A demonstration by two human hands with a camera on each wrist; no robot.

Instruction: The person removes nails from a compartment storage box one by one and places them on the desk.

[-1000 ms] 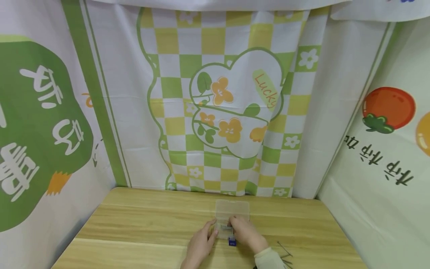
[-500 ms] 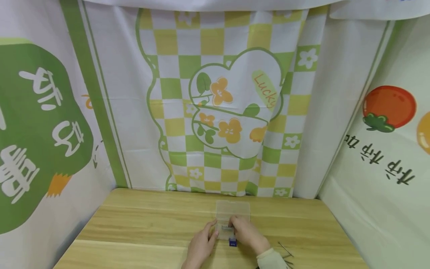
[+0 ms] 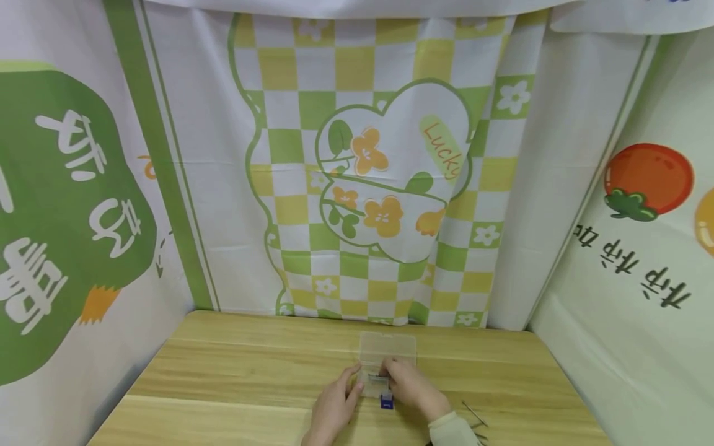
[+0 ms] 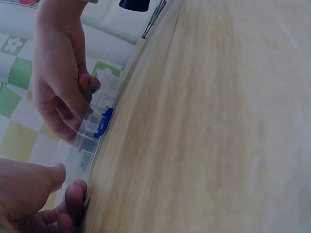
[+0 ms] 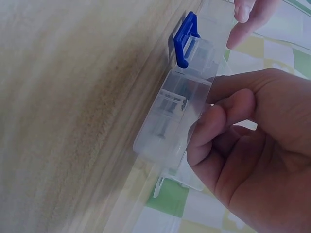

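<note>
The left grip [image 3: 333, 402] pinches the clear box [image 3: 375, 389] at its left edge. The right grip's [image 3: 409, 385] fingertips are hidden; its hold cannot be told. Desk [image 3: 251, 371] spreads leftward.

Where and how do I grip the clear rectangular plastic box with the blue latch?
Probably pinch the left end of the clear rectangular plastic box, coming from the left, where the left hand touches it: the blue plastic latch juts toward the person and the clear lid is open behind.

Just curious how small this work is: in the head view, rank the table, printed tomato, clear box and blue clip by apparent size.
1. Table
2. Printed tomato
3. Clear box, partly hidden by the right hand
4. Blue clip
</note>
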